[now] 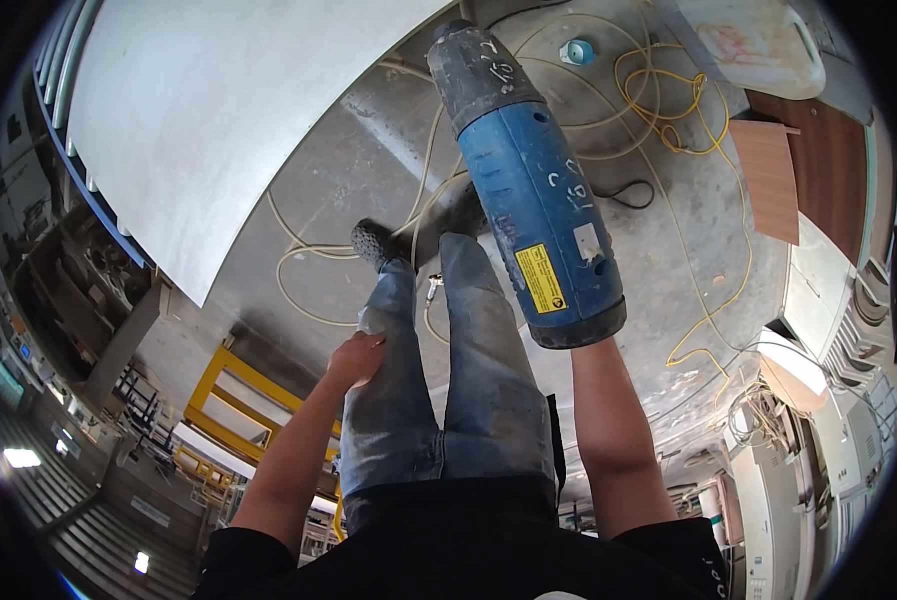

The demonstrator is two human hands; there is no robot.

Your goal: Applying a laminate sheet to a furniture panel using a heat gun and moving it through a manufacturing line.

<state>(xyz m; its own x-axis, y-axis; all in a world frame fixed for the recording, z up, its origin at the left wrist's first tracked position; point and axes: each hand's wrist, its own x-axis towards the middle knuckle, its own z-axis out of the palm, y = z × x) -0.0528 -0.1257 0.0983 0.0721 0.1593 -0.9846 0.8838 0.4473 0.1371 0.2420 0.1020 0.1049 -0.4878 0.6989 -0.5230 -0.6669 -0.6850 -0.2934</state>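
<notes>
The person stands on a grey concrete floor [668, 250], dusty and scuffed, with pale stains across it. A large blue power tool [528, 190] with a dark grey nose fills the middle of the view, held out in front of the body and pointing away over the floor. The right hand [593, 345] is hidden behind the tool's rear end; only the forearm shows below it, so I cannot tell how the fingers sit, though the tool hangs from that arm. The left hand [356, 358] rests against the left thigh of the faded jeans [448, 400], its fingers loosely curled and holding nothing.

Thin yellow cable [668, 110] loops and tangles over the concrete, running past a dark shoe [373, 243]. A broad white panel [208, 120] lies to the left, its edge bending with the lens. A yellow metal frame [230, 385] stands near the left arm. To the right lie brown boards [773, 180] and a white plastic container [748, 40], with a small blue cap [576, 52] just beside the cable.
</notes>
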